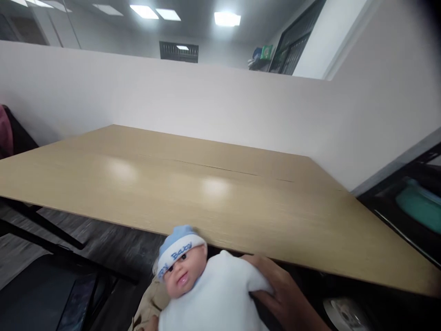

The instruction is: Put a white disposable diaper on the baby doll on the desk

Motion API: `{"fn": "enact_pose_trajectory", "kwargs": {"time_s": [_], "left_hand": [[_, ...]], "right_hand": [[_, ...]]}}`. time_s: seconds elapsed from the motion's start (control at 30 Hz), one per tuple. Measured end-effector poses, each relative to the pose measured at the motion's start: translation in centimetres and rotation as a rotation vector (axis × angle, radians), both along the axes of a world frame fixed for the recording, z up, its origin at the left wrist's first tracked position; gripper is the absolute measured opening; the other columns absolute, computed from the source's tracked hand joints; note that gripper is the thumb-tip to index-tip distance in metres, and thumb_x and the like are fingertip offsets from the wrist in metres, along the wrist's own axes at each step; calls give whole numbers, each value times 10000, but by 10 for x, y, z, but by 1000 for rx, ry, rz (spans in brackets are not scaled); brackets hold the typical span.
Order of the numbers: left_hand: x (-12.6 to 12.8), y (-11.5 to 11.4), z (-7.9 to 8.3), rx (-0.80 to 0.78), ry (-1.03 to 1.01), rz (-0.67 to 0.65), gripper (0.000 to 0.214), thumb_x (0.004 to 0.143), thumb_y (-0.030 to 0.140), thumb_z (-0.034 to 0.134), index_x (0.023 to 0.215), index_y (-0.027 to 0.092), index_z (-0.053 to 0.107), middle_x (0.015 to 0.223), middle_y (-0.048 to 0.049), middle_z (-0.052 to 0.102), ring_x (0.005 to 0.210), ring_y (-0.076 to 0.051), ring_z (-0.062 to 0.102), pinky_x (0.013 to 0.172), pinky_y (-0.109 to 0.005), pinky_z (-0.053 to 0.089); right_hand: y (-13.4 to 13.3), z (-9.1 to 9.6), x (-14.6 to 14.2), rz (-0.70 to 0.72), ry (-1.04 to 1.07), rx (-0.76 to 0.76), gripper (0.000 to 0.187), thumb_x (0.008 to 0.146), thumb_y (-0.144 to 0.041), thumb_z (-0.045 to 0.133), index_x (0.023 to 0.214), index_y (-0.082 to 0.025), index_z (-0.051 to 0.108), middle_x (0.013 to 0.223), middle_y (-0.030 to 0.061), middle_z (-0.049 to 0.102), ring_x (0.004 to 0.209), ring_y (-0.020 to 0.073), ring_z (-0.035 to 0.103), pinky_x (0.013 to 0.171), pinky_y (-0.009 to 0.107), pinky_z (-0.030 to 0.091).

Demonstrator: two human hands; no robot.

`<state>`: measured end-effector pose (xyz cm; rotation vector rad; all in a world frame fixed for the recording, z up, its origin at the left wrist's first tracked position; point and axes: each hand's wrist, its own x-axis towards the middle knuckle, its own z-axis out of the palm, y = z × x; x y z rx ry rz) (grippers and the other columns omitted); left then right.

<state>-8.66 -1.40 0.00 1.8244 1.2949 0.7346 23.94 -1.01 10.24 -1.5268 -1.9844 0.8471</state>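
A baby doll (203, 287) in a white suit and a blue-and-white cap sits low in view, just below the near edge of a wooden table (213, 193). My right hand (280, 294) is wrapped round the doll's right side, fingers curled into the white cloth. At the doll's lower left, part of my left hand (146, 322) shows by some tan cloth under the doll; its fingers are hidden.
White partition walls (193, 101) stand behind and to the right of the table. Black table legs (37, 220) cross the dark floor at the left. A dark shelf with a teal object (416, 207) is at the right. A pale round object (344, 315) lies bottom right.
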Motion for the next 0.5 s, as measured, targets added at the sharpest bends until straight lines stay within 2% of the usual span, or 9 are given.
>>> {"fn": "enact_pose_trajectory", "kwargs": {"time_s": [0.07, 0.17, 0.23, 0.33, 0.43, 0.5], "left_hand": [[1, 6, -13, -6, 16, 3, 864, 623, 518, 830, 1474, 488, 680, 954, -95, 838, 912, -490, 791, 654, -581, 599], [1, 23, -31, 14, 39, 18, 746, 679, 548, 769, 1414, 611, 659, 935, -7, 833, 903, -479, 805, 612, -568, 595], [1, 36, -38, 34, 46, 29, 667, 723, 537, 735, 1379, 638, 662, 934, 12, 829, 933, -468, 809, 660, -575, 609], [1, 51, -39, 78, 84, 42, 554, 799, 503, 712, 1343, 604, 699, 903, -13, 819, 946, -442, 808, 749, -576, 623], [-1, 47, -37, 142, 126, 32, 462, 854, 481, 696, 1303, 586, 727, 928, -27, 817, 967, -428, 801, 829, -587, 621], [-9, 31, -37, 198, 145, 18, 479, 841, 478, 724, 1313, 558, 736, 1006, -53, 822, 1017, -436, 789, 853, -594, 615]], "right_hand": [[-13, -10, -18, 47, -14, -8, 409, 958, -306, 670, 1357, -358, 745, 1244, 51, 793, 1131, 282, 743, 985, 385, 596], [-11, -34, -35, 55, 45, -7, 439, 949, -219, 607, 1350, -331, 745, 1225, 49, 786, 1128, 259, 736, 987, 374, 586], [0, -59, -40, 66, 109, -30, 419, 941, -214, 597, 1315, -303, 765, 1194, 51, 790, 1111, 257, 743, 979, 380, 588], [19, -103, -41, 71, 130, -83, 390, 911, -229, 632, 1253, -308, 802, 1203, 45, 804, 1155, 283, 743, 1034, 415, 579], [24, -138, -35, 43, 120, -137, 440, 873, -243, 667, 1285, -323, 801, 1276, 48, 789, 1257, 301, 715, 1123, 446, 550], [16, -147, -29, -9, 124, -116, 376, 904, -315, 691, 1261, -300, 808, 1364, 78, 747, 1340, 304, 675, 1183, 453, 512]]}}
